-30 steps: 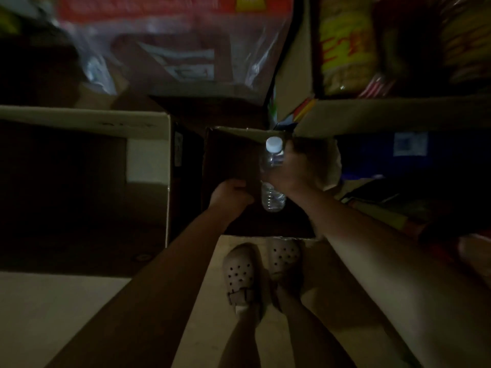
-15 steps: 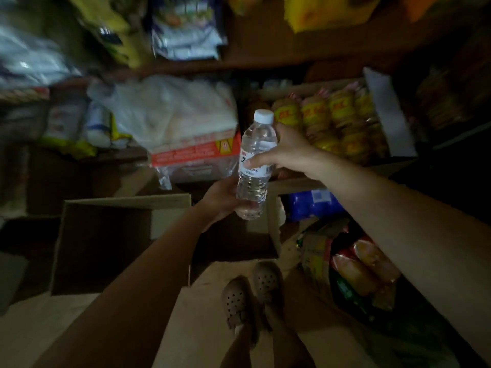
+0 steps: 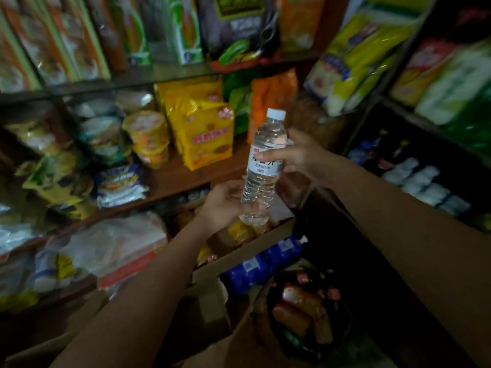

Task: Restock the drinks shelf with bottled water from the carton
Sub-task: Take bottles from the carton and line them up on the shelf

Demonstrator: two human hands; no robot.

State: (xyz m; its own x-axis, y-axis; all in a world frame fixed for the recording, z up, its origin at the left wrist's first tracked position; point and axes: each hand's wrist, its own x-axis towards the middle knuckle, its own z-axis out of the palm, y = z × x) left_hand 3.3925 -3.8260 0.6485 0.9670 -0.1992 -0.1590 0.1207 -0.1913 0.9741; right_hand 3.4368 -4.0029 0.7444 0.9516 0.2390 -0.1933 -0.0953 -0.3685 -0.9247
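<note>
A clear water bottle (image 3: 263,168) with a white cap and a white label stands nearly upright in mid-air in front of the shelves. My right hand (image 3: 297,155) grips it at the label, thumb across the front. My left hand (image 3: 225,205) cups and holds its lower part from the left. The cardboard carton (image 3: 207,306) shows only as a flap and a dark opening low in the middle, below my forearms.
A wooden shelf (image 3: 186,176) behind the bottle carries yellow snack packs (image 3: 207,136) and cup noodles (image 3: 147,136). More water bottles (image 3: 425,181) lie on a dark shelf at the right. A box of packets (image 3: 247,251) sits just below my hands.
My view has swung up from the carton to the shelves. Both hands have lifted the bottle higher, and my left hand now holds its base.
</note>
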